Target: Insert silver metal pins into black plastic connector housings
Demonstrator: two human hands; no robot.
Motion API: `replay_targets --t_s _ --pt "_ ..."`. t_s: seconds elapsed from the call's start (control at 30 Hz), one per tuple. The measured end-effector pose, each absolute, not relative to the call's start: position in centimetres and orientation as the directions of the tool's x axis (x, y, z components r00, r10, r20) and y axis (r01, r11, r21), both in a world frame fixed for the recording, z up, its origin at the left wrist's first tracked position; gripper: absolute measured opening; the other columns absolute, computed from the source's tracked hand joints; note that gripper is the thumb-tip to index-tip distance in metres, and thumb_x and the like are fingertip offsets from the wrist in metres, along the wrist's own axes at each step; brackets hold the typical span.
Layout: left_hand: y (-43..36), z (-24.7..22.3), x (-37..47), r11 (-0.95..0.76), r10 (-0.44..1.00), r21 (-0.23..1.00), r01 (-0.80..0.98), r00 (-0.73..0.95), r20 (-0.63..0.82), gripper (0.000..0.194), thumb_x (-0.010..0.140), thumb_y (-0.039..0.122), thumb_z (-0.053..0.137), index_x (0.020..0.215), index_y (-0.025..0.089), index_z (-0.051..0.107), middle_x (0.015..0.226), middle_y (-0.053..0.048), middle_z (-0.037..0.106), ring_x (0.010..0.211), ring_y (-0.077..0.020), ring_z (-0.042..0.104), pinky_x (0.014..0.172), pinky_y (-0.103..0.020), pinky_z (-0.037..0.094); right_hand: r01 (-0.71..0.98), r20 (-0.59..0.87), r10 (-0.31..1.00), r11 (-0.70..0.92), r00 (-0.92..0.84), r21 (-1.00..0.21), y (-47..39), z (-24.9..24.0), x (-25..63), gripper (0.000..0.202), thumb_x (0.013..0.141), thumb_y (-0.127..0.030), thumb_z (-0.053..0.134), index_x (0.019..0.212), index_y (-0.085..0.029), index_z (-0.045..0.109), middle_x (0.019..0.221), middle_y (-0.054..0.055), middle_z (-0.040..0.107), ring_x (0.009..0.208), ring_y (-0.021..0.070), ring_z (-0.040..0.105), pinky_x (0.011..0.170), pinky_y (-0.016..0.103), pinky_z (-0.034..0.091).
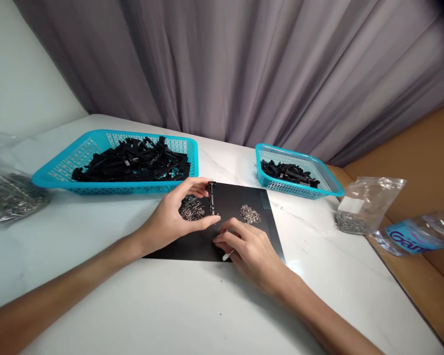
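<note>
White table, grey curtain behind. Left hand pinches one black strip. Right hand, fingers curled together, presses the black mat. At ten o'clock, big basket looks full; lots left.

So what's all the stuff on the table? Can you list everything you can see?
Big basket: one, turquoise, back left of table, heaped with black plastic parts.
Small basket: one, turquoise, back right, a few black parts inside.
Mat: one, black, middle of table, under the hands.
Metal bits: two small piles, silver, on the mat; one pile lies by the left palm.
Clear bags: three, holding silvery bits; one at the left edge, two on the right, the nearest with a blue label.
Table: one, white marble look.
Curtain: grey, behind the table.
Left hand: pinches an upright black part.
Right hand: rests on the mat, holding a small white stick.
</note>
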State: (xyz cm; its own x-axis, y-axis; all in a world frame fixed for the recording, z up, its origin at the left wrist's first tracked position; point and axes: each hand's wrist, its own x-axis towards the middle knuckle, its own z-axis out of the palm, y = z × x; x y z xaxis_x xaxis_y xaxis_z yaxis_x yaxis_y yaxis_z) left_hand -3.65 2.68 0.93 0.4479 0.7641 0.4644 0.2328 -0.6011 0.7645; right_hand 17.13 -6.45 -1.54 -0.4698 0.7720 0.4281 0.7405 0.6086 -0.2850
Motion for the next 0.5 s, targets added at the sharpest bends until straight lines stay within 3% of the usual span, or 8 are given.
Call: replay_targets --t_s 0.07,0.23,0.37,0.5 --pt "2.5 0.7 -3.6 -0.614 0.749 0.751 0.244 0.481 0.456 0.062 0.078 0.037 0.085 0.132 0.024 0.056 0.121 -0.007 0.068 0.111 -0.0243 0.065 0.104 -0.042 0.056 0.726 0.455 0.785 0.592 -0.421 -0.35 -6.0 -1.6 17.5 0.022 0.1 -0.007 0.049 0.1 -0.018 0.068 0.097 0.005 0.068 0.079 0.0162 0.063 0.069 0.03 0.052" --pt "2.3 0.6 -3.6 -0.624 0.725 0.741 0.249 0.539 0.429 0.063 0.077 0.037 0.085 0.133 0.024 0.057 0.115 -0.006 0.068 0.107 -0.023 0.066 0.101 -0.041 0.056 0.627 0.486 0.857 0.477 -0.174 -0.616 -5.6 -0.1 18.7 0.012 0.098 -0.014 0.056 0.1 -0.019 0.068 0.092 0.004 0.067 0.075 0.0137 0.061 0.063 0.025 0.049" --pt "1.8 0.5 -3.3 -0.624 0.696 0.755 0.203 0.583 0.419 0.065 0.076 0.033 0.086 0.134 0.025 0.057 0.116 -0.006 0.069 0.104 -0.0227 0.068 0.097 -0.041 0.059 0.58 0.468 0.874 0.45 -0.129 -0.679 -5.4 0.8 19.3 0.017 0.098 -0.015 0.056 0.102 -0.021 0.072 0.098 0.005 0.068 0.075 0.0133 0.059 0.059 0.024 0.048" --pt "1.2 0.1 -2.9 -0.555 0.69 0.822 0.129 0.624 0.368 0.068 0.077 0.03 0.085 0.138 0.027 0.054 0.122 -0.006 0.07 0.108 -0.0227 0.069 0.097 -0.04 0.061 0.536 0.492 0.861 0.478 -0.129 -0.696 -5.4 0.7 19.4 0.025 0.098 -0.014 0.055 0.12 -0.021 0.064 0.092 0.003 0.067 0.065 0.011 0.055 0.055 0.023 0.048"
